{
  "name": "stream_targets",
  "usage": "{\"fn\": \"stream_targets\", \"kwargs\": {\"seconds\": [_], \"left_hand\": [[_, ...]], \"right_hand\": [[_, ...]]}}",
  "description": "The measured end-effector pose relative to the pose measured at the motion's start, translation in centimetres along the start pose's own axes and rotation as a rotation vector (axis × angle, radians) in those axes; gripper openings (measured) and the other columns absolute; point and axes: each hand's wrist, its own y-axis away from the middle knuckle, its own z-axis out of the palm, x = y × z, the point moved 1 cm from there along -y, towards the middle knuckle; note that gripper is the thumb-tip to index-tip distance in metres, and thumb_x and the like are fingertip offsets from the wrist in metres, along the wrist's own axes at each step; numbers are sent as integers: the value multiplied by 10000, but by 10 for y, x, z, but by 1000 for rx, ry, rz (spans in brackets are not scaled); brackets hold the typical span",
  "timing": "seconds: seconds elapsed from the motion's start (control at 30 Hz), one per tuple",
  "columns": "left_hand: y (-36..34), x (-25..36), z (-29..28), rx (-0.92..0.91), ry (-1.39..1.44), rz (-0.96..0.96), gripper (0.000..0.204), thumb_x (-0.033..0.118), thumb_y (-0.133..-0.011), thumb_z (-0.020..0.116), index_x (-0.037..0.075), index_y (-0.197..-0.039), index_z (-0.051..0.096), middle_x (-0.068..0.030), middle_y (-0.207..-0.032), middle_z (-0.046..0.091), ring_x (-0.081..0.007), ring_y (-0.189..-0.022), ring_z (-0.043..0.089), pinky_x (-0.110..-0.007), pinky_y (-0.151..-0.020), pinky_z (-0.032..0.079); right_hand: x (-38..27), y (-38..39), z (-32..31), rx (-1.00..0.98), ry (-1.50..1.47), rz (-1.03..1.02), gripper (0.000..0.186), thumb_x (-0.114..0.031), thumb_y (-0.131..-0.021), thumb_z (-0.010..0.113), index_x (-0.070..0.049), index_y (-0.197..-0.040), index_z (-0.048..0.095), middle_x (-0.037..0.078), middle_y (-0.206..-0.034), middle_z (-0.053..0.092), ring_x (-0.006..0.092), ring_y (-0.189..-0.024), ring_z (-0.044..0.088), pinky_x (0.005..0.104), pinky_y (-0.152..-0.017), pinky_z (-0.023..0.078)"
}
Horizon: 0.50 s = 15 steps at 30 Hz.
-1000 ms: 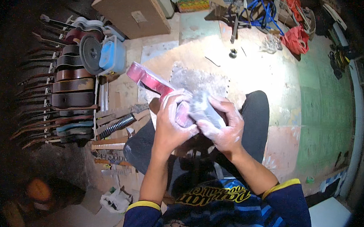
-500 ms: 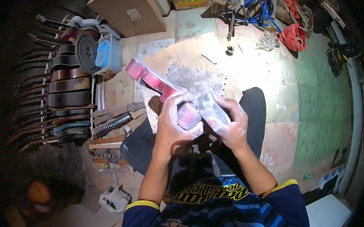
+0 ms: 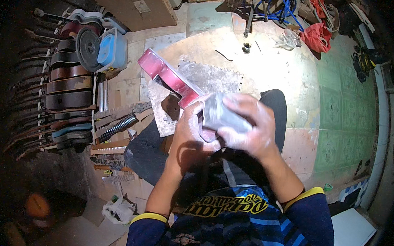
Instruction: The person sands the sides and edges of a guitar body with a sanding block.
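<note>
Both grips stay clamped, left hand (image 3: 192, 127) on the red guitar body (image 3: 168, 77), right hand (image 3: 251, 127) on the grey block (image 3: 218, 115).

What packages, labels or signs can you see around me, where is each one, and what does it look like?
Pale square paper label: on the brown board leaning at top left.
Blue plastic box: left of the red guitar body, beside a dark round disc.
Red plastic bag: top right on the floor, crumpled.
White crumpled plastic bag: lower left on the floor.
Clear plastic bag: top right, beside the red one.
</note>
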Motion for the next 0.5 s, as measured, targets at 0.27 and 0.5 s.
{"fn": "stream_targets", "kwargs": {"seconds": [0.27, 0.5], "left_hand": [[-1, -14, 16, 30, 131, 136, 1141, 250, -635, 886, -48, -1543, 263, -274, -1528, 415, -401, -1457, 402, -452, -1207, 346], [-2, -5, 3, -54, -305, 261, 1270, 370, -654, 848, -86, -1588, 119, -308, -1668, 192, -445, -1529, 262, -468, -1274, 177]], "right_hand": [[1, -18, -21, -272, -11, 130, 574, -233, -677, 889, -26, -1194, 747, 167, -1099, 745, 260, -1030, 722, 355, -942, 537], [10, -39, -33, -483, -139, 111, 526, -219, -726, 843, -68, -1220, 741, 137, -1116, 758, 242, -1022, 724, 349, -938, 537]]}}
